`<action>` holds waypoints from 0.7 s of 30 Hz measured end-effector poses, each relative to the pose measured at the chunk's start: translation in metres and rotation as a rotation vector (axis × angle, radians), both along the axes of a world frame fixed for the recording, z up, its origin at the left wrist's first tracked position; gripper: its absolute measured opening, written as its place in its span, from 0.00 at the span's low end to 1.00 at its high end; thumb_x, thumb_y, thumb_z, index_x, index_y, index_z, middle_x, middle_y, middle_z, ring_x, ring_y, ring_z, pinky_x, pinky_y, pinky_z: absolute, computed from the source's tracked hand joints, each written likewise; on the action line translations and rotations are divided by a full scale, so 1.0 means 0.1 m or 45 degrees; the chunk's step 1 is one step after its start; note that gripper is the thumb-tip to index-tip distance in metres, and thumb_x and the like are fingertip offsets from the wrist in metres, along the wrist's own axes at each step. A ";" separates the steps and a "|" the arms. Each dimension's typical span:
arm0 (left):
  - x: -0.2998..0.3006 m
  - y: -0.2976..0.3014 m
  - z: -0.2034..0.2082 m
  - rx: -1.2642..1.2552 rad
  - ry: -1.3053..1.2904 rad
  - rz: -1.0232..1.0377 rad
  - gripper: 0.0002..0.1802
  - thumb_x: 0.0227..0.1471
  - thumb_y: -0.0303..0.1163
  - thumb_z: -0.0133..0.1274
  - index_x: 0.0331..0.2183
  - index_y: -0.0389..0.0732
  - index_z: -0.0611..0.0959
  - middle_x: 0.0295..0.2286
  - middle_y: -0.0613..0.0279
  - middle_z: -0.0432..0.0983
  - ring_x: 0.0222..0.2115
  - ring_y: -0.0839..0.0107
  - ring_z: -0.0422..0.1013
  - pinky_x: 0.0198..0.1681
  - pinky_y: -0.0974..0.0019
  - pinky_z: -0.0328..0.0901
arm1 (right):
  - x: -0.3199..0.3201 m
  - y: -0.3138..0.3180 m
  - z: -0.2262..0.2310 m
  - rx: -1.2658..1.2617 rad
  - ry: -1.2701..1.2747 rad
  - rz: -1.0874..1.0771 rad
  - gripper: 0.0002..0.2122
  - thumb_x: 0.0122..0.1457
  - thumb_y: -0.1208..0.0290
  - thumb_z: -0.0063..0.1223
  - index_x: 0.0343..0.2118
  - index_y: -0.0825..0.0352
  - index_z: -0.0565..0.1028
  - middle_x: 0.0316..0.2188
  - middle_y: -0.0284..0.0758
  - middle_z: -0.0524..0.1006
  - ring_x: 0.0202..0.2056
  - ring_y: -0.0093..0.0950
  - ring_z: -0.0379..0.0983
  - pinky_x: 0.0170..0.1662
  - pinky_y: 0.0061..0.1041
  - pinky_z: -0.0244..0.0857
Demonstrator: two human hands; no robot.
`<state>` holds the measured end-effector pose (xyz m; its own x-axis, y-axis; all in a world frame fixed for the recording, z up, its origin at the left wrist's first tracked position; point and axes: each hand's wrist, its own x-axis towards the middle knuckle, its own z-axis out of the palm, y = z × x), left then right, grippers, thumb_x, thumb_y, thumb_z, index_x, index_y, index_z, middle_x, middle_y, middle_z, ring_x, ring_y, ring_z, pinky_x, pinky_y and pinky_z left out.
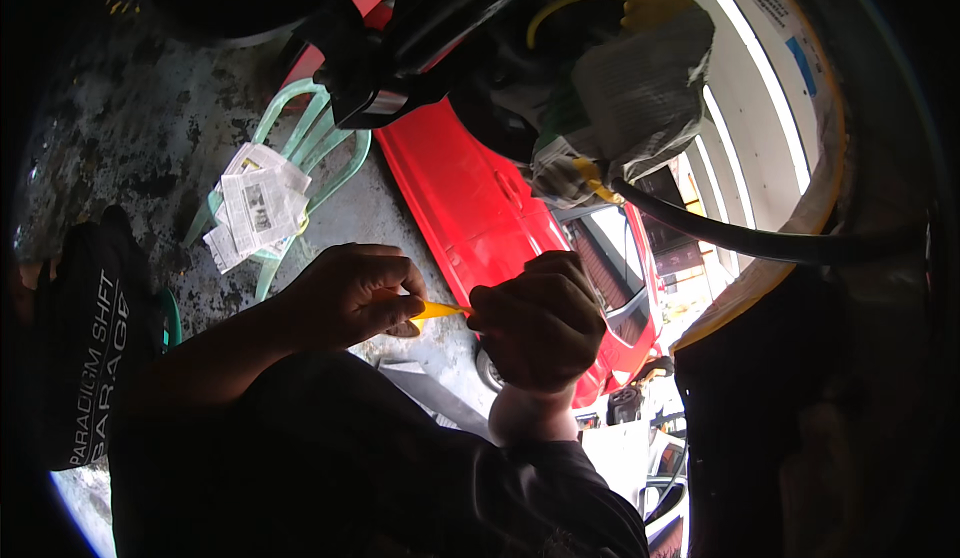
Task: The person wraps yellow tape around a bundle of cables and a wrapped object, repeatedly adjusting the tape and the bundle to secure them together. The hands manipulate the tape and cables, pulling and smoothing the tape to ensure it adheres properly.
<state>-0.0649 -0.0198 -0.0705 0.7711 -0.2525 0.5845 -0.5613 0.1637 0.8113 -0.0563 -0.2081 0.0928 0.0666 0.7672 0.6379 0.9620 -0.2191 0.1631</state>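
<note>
A short strip of yellow tape (438, 310) stretches between my two hands in the middle of the view. My left hand (350, 296) pinches one end between thumb and fingers. At the other end my right hand (540, 323) is closed with its knuckles toward me, and its fingertips are mostly hidden. The strip narrows toward the right hand, as if twisted or folded. Above and to the right of my hands hangs a part wrapped in newspaper (645, 88), with pieces of yellow tape (592, 176) on it.
A green plastic chair (352, 163) holds loose newspaper sheets (262, 208). Beyond my hands stands a red car (450, 193). A dark hose-like strip (770, 245) crosses at right, near a masked pale panel (735, 88). Dark vehicle parts (430, 38) hang overhead. Someone's black shirt (85, 358) shows at left.
</note>
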 end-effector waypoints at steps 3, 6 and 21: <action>-0.01 0.12 0.15 0.124 -0.209 0.253 0.09 0.59 0.30 0.59 0.35 0.36 0.77 0.33 0.57 0.73 0.35 0.62 0.77 0.39 0.61 0.71 | -0.02 -0.01 0.25 -0.125 -0.109 -0.132 0.17 0.38 0.69 0.76 0.35 0.62 0.87 0.26 0.29 0.79 0.26 0.26 0.74 0.32 0.29 0.64; -0.05 0.24 0.31 0.154 -0.400 0.535 0.09 0.54 0.26 0.58 0.36 0.38 0.74 0.34 0.55 0.72 0.38 0.59 0.75 0.45 0.59 0.68 | -0.10 -0.04 0.48 -0.160 -0.037 -0.371 0.19 0.39 0.71 0.75 0.39 0.64 0.87 0.29 0.30 0.81 0.28 0.27 0.76 0.34 0.28 0.66; 0.25 0.53 1.46 0.031 -0.435 0.820 0.30 0.65 0.54 0.55 0.56 0.39 0.79 0.41 0.57 0.80 0.39 0.70 0.82 0.38 0.65 0.78 | 0.26 0.04 1.90 0.064 -0.185 -0.209 0.17 0.61 0.75 0.66 0.53 0.67 0.80 0.40 0.33 0.83 0.41 0.21 0.79 0.47 0.26 0.73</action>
